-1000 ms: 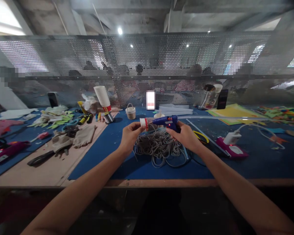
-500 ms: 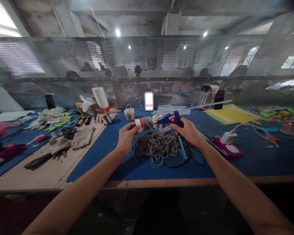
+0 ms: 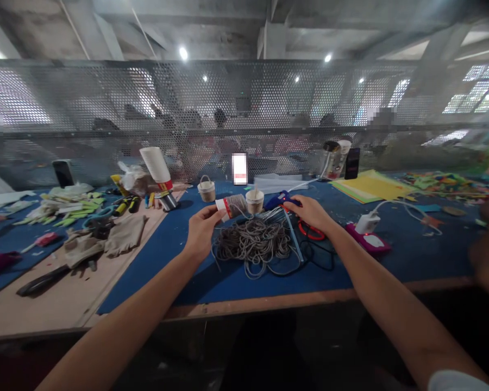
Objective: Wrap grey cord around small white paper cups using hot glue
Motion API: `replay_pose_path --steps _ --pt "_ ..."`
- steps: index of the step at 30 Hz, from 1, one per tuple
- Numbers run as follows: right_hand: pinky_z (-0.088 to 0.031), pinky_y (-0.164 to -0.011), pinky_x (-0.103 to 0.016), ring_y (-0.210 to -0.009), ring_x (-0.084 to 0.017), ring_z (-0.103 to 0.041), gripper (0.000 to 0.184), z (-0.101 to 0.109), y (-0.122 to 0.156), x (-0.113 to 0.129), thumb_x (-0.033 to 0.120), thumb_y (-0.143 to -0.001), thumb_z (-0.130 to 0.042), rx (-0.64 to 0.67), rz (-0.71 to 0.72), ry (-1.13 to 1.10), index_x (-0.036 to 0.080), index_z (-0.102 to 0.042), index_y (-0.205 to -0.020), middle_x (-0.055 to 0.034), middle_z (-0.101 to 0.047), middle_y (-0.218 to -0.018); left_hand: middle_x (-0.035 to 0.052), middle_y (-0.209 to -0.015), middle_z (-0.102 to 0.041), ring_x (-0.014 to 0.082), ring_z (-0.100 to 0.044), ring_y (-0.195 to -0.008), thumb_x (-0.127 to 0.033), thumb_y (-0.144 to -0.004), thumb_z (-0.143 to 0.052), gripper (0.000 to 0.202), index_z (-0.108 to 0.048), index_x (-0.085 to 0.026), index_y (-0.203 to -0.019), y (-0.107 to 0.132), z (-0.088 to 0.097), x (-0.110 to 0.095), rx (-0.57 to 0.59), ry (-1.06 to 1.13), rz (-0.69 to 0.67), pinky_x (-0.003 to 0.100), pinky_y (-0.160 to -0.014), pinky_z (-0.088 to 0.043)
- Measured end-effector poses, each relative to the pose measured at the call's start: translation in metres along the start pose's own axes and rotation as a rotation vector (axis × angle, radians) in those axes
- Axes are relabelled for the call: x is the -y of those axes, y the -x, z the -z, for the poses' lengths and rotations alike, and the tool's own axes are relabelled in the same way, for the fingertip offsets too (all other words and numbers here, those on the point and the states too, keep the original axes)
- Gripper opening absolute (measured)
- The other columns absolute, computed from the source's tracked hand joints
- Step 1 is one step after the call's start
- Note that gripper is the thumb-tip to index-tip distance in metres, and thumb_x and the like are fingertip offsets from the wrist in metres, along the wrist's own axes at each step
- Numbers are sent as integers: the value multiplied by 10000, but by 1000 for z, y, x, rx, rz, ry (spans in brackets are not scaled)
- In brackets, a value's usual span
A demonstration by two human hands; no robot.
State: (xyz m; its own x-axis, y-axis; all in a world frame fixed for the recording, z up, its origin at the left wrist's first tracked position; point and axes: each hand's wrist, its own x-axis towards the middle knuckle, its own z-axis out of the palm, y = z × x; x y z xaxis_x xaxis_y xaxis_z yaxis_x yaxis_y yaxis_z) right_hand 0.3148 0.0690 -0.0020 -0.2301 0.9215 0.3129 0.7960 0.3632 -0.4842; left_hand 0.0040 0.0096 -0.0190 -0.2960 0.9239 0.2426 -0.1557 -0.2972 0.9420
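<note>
My left hand [image 3: 199,231] is closed round a small paper cup [image 3: 231,206], white with a red band and partly wrapped in grey cord, held on its side above the blue mat [image 3: 179,255]. My right hand [image 3: 309,213] grips a blue glue gun [image 3: 279,200] low by the mat, its nozzle pointing left toward the cup. A loose pile of grey cord [image 3: 255,244] lies on the mat between and below both hands. A second small cord-wrapped cup [image 3: 255,201] stands just behind the pile.
Red-handled scissors [image 3: 309,231] and black cable lie by my right wrist. A charger on a pink device [image 3: 367,236] sits to the right. Gloves [image 3: 122,236], tools, a stack of paper cups [image 3: 157,168] and a small basket [image 3: 207,190] lie left. Perforated metal screen [image 3: 244,108] closes the back.
My right hand has lowered the glue gun away from the cup toward the mat. The left hand keeps the cup and has tilted it. The view has shifted right.
</note>
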Motion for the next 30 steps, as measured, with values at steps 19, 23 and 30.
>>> replay_pose_path --steps 19,23,30 --pt "-439 -878 -313 -1075 -245 -629 356 -28 -10 -25 461 -1000 -433 -17 -235 278 189 -653 -1059 -115 -681 -1133 45 -849 -738 119 -592 -692 -320 -598 -872 365 -769 -137 -897 7 -5 -5 49 14 39 256 -696 -459" --pt "-443 -887 -352 -1056 -265 -633 332 -30 -8 -26 443 -998 -442 -32 -250 283 181 -636 -1056 -133 -676 -1129 54 -866 -743 134 -616 -722 -326 -618 -864 361 -767 -134 -907 8 -5 -4 73 19 48 264 -721 -475" --pt "-412 -978 -427 -1135 -293 -575 253 -25 1 4 359 -984 -464 -335 -66 196 179 -631 -1047 -155 -641 -1177 60 -887 -751 145 -622 -737 -350 -649 -843 361 -766 -139 -931 12 -7 -6 102 -31 20 269 -724 -479"
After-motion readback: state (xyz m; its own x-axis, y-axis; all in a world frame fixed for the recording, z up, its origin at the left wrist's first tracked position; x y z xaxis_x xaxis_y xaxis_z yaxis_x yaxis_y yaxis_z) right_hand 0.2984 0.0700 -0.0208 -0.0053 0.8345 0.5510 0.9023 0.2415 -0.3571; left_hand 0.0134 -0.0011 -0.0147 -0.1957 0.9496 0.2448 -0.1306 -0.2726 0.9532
